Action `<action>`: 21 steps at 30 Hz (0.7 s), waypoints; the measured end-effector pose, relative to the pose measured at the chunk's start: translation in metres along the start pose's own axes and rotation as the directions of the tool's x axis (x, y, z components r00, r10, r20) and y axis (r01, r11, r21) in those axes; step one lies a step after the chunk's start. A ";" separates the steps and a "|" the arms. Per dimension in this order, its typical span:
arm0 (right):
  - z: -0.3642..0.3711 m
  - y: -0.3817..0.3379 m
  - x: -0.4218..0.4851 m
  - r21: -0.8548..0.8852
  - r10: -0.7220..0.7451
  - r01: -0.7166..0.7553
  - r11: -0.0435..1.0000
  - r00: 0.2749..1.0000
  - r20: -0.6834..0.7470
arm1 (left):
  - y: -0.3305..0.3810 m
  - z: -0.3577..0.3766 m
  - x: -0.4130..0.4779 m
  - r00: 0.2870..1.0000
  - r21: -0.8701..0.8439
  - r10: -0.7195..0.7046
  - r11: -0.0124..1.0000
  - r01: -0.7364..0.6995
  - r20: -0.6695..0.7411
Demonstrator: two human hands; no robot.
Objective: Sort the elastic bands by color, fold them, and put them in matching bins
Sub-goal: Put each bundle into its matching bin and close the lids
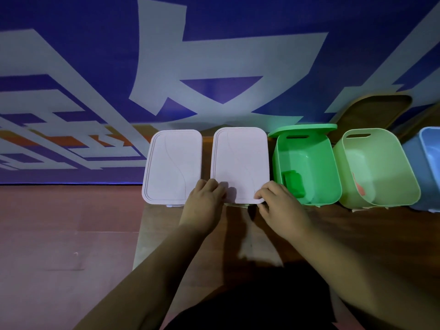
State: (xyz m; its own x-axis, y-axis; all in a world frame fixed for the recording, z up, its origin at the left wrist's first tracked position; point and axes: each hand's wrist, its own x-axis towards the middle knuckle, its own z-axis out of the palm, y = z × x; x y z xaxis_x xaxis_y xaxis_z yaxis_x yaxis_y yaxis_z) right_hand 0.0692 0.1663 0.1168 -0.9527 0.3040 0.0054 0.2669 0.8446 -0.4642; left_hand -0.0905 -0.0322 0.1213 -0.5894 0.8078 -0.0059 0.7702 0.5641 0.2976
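Grip: left hand (205, 195), right hand (273, 198) curled on near corners of pale lid (240, 163) beside green bin (307, 160). Likely lifting: raise both corners evenly, avoid nudging neighbours.

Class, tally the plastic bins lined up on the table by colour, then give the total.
Plastic bins closed with pale pink lids: 2
Bright green open plastic bin: 1
Pale green open plastic bin: 1
Blue plastic bin, cut off at the right edge: 1
Total: 5
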 end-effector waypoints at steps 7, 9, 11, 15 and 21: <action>-0.001 -0.003 0.007 0.022 0.024 -0.025 0.999 0.999 0.026 | -0.001 -0.010 0.000 0.999 0.055 -0.023 0.998 0.020 0.041; -0.002 -0.006 0.011 0.016 0.034 -0.034 0.999 0.999 0.030 | 0.004 -0.014 0.004 0.995 0.055 -0.085 0.995 0.082 0.053; -0.004 -0.009 0.013 -0.004 0.042 -0.042 0.999 0.998 0.053 | 0.014 -0.018 0.009 0.983 0.055 -0.154 0.987 0.150 0.099; -0.018 -0.006 0.012 0.005 0.013 -0.013 1.000 0.992 0.124 | 0.035 -0.022 0.026 0.981 0.036 -0.153 0.988 0.150 0.117; -0.072 0.044 0.032 0.173 0.107 -0.095 0.980 0.992 -0.062 | 0.076 -0.020 0.096 0.979 -0.122 -0.104 0.984 0.127 0.175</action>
State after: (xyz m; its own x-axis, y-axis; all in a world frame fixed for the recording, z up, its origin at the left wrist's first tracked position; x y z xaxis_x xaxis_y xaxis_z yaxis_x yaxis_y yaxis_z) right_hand 0.0611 0.2444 0.1600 -0.9079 0.4192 0.0102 0.3270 0.7231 -0.6085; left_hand -0.0935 0.0853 0.1621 -0.6148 0.7619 -0.2039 0.6537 0.6369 0.4088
